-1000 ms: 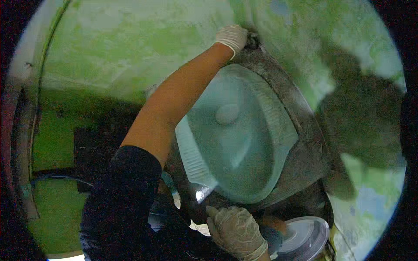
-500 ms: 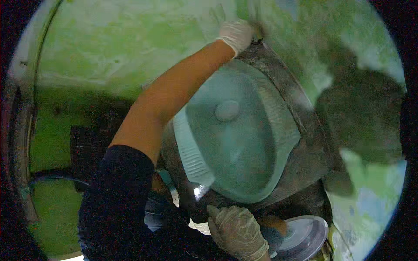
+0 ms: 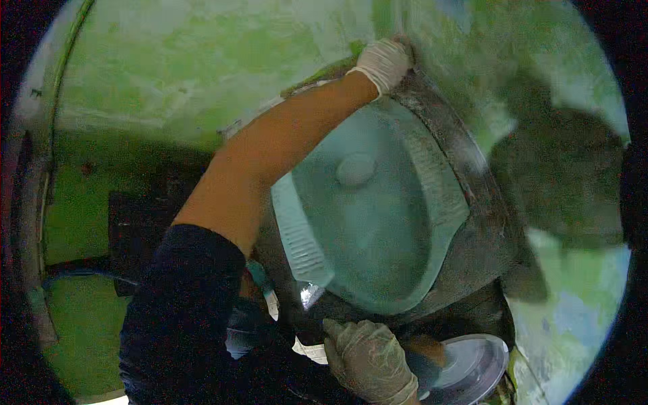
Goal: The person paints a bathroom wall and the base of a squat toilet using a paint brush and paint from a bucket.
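Observation:
A pale blue-green squat toilet [image 3: 364,229], with ribbed foot rests along both sides, is set into a dark platform [image 3: 466,263]. My left hand [image 3: 385,64], in a thin whitish glove, reaches across to the platform's far corner by the wall. Its fingers are closed; what they hold is hidden and blurred. Below the toilet's near end is my right hand [image 3: 371,358], gloved too, its fingers curled in. Whether anything lies inside that grip does not show. Beside it, at the lower right, stands a round translucent basin [image 3: 472,368].
Patchy green walls [image 3: 189,67] meet the platform at the back and right. A dark block [image 3: 128,229] and a thin blue hose [image 3: 88,273] are on the left, above the green floor [image 3: 84,331]. A shadow falls on the right wall.
My left hand has shifted slightly right and down along the far corner. The right hand has stayed nearly in place. The view has moved a little.

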`<action>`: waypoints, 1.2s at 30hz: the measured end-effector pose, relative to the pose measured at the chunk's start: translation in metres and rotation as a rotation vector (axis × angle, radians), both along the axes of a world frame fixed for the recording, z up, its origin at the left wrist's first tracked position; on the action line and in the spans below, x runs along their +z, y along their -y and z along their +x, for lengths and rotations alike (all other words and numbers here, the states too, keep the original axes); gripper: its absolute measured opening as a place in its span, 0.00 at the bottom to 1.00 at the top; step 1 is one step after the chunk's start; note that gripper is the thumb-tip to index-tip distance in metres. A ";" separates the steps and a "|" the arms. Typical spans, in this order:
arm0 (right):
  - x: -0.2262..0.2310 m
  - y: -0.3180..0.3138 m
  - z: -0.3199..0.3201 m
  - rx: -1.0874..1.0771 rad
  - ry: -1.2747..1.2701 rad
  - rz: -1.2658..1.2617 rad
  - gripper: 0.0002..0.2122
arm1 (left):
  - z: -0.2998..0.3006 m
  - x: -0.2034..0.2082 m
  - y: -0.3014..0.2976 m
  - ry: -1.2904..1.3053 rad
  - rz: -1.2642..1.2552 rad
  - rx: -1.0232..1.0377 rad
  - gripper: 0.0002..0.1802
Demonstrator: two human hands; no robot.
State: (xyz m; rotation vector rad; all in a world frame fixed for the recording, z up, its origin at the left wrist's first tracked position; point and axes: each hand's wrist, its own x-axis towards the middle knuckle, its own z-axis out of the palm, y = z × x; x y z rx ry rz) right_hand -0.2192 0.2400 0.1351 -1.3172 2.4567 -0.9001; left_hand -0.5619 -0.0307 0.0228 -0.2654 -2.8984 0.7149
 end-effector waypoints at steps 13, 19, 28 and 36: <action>0.001 -0.007 0.006 -0.044 -0.031 0.022 0.11 | -0.032 0.030 0.024 0.090 0.060 0.075 0.14; -0.007 -0.011 0.004 -0.021 0.018 0.057 0.11 | 0.001 0.041 0.049 0.273 0.066 0.194 0.14; 0.006 -0.002 0.003 0.048 0.046 0.162 0.11 | 0.015 0.052 0.073 0.053 0.173 0.021 0.18; -0.003 0.000 0.004 0.057 0.083 0.090 0.11 | 0.016 0.030 0.075 0.014 0.417 0.091 0.15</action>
